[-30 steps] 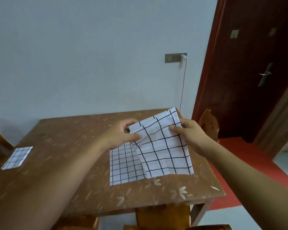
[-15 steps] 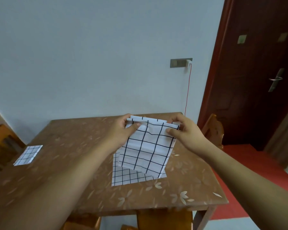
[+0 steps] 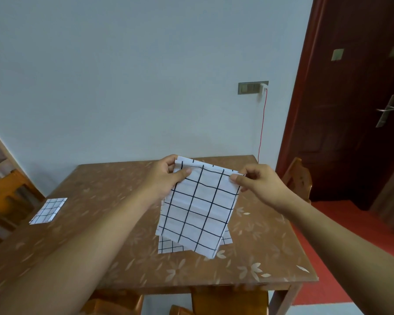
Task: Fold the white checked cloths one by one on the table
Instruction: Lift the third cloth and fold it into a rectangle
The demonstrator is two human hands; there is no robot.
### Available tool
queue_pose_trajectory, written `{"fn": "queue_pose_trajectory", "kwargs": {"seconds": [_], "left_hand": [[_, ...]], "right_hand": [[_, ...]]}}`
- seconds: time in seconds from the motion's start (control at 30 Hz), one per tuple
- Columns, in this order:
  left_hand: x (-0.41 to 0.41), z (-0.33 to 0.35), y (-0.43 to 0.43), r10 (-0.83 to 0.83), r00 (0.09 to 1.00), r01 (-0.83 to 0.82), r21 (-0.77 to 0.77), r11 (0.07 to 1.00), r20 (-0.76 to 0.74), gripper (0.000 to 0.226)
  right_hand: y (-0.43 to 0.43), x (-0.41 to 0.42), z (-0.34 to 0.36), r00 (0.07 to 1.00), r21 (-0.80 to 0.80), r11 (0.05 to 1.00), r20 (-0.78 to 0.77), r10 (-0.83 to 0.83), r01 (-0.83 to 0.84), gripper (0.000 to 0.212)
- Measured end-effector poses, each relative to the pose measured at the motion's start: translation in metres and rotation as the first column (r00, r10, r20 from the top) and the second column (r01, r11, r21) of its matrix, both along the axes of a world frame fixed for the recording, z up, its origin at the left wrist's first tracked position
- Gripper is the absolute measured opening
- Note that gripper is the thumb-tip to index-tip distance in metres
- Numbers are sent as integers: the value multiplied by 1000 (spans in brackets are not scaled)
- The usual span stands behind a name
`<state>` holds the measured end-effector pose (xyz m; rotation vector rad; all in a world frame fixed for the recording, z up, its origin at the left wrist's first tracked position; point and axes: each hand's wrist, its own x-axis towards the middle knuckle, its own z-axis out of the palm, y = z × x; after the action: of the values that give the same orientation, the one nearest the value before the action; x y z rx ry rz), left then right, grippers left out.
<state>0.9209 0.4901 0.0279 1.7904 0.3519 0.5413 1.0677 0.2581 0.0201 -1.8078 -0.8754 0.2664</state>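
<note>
Both hands hold a white checked cloth (image 3: 198,210) up over the brown table (image 3: 271,246). The left hand (image 3: 166,176) pinches its top left corner, and the right hand (image 3: 257,185) pinches its top right. The cloth hangs with its long axis running down toward the table's near edge. It hides most of a second checked cloth (image 3: 170,246) lying flat beneath. A small folded cloth (image 3: 48,210) lies near the left edge, well apart, with bare tabletop between.

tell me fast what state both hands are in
Left hand: closed, pinching the top left corner of the checked cloth.
Right hand: closed, pinching the same cloth's top right corner.
</note>
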Motion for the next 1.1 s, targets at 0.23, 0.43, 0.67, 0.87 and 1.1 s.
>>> {"fn": "queue_pose_trajectory", "kwargs": {"seconds": [0.23, 0.43, 0.67, 0.87, 1.1], "left_hand": [[-6, 6, -1, 76, 996, -73, -82, 994, 38, 33], [-8, 4, 3, 105, 993, -102, -58, 993, 56, 22], [-5, 2, -1, 125, 983, -121, -37, 992, 135, 44], [0, 2, -2, 167, 972, -157, -69, 985, 168, 54], [-6, 37, -11, 232, 957, -287, 441, 850, 176, 33]], "right_hand": [[11, -8, 2, 992, 143, 990, -124, 25, -7, 18], [12, -6, -1, 958, 279, 960, -283, 46, 36, 16], [17, -7, -6, 867, 400, 915, -474, 154, 56, 8], [25, -24, -28, 940, 251, 968, -335, 64, 24, 19], [19, -29, -4, 985, 236, 971, -152, 83, -45, 25]]}}
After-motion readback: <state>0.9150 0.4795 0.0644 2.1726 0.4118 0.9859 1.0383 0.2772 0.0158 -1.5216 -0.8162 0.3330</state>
